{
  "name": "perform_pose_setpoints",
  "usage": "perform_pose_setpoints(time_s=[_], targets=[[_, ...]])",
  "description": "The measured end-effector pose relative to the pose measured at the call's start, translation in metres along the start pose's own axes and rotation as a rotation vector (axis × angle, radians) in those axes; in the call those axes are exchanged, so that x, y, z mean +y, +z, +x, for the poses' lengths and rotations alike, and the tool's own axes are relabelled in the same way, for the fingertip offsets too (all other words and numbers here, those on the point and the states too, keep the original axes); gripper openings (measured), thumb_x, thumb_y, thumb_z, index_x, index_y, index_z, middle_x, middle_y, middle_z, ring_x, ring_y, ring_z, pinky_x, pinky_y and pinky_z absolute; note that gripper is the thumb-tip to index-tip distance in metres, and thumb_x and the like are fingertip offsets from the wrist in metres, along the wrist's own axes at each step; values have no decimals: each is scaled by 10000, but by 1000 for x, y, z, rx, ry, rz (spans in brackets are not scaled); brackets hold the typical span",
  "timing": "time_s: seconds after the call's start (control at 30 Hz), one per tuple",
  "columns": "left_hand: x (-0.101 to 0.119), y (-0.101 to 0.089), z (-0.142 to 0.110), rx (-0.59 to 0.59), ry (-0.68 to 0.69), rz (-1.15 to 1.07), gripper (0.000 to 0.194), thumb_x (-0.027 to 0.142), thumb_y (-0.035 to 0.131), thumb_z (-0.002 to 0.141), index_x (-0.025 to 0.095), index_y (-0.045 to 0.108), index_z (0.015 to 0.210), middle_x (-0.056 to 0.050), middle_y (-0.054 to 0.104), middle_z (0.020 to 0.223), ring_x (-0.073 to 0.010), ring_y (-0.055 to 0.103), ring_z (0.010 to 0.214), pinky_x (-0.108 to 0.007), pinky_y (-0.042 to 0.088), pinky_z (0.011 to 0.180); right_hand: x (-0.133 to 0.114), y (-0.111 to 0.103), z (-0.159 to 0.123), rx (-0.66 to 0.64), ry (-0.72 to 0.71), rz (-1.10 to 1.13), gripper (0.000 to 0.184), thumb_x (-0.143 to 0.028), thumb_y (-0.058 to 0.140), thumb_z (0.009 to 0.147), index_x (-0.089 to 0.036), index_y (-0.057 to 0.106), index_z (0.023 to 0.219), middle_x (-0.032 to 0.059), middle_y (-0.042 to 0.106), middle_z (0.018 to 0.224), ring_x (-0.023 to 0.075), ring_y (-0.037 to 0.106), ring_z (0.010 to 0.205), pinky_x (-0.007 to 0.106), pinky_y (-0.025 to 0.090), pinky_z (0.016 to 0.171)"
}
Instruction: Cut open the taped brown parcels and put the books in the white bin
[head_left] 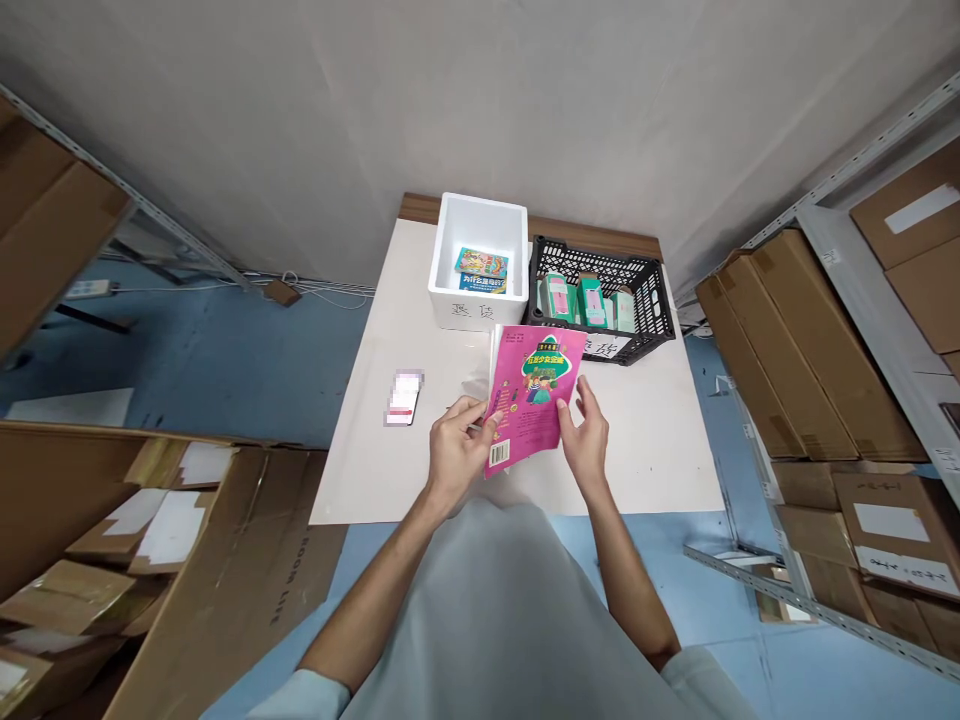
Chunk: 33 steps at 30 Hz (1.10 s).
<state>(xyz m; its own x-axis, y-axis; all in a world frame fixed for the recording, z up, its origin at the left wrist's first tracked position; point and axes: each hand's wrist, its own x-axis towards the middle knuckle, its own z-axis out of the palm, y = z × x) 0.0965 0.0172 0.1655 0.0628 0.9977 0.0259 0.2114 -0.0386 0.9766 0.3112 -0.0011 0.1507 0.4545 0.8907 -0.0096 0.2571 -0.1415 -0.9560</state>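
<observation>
A pink paperback book (536, 410) with a green emblem and a barcode is held up over the white table (375, 470). My left hand (459, 445) grips its lower left edge, thumb on the cover and fingers behind the pages. At the right edge, my right hand (585, 432) has its thumb on the cover; its other fingers are partly extended beside and behind the book. Beyond the book stands a white foam box (465, 316) with two books (481, 264) inside. A black plastic crate (651, 340) beside it holds several green-and-white small boxes (592, 300).
A phone (403, 398) with a blurred screen lies on the table's left side. Cardboard boxes (810, 350) fill the metal shelf on the right. A large open carton (247, 550) with smaller boxes stands at lower left. A grey wall (480, 100) rises behind the table.
</observation>
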Motion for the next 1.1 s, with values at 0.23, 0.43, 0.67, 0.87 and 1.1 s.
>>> perform_pose_setpoints(time_s=[0.23,0.43,0.67,0.87,1.1], targets=[[-3,27,-10,12,120,142,352,445,601,1111,269,889,1212,-96,769,1080,-225,738,933,-322,620,844,-21,42,-32,-195,18,100,710,-666,868,915,-266,768,1493,99,830,1393,354,763,1329,480,673,1109],[-16,23,-4,-160,76,-82,487,581,691,1072,260,824,1412,-148,730,1546,-321,689,1457,-460,625,1170,-27,35,-16,-171,-15,160,562,-711,698,1029,-220,853,1253,79,874,1106,297,809,1066,375,683,963],[-27,-51,43,-17,-273,-264,980,796,974,721,174,782,1454,-206,797,1435,-389,769,1322,-505,666,1096,-22,-11,16,-320,114,351,654,-735,827,930,-241,850,1358,53,882,1085,272,793,896,370,674,764],[-8,-69,47,-147,-313,-356,758,708,1059,644,194,885,1173,-131,877,1134,-347,835,1085,-450,714,944,-17,-13,22,-382,151,405,661,-729,872,895,-225,867,1323,30,855,923,230,762,766,337,644,696],[0,-73,49,-166,-159,-274,621,649,998,789,220,810,1197,-96,845,1116,-279,807,1054,-395,672,947,-24,-12,30,-356,107,361,629,-730,888,885,-246,886,1287,44,889,1124,305,825,1015,456,710,932]])
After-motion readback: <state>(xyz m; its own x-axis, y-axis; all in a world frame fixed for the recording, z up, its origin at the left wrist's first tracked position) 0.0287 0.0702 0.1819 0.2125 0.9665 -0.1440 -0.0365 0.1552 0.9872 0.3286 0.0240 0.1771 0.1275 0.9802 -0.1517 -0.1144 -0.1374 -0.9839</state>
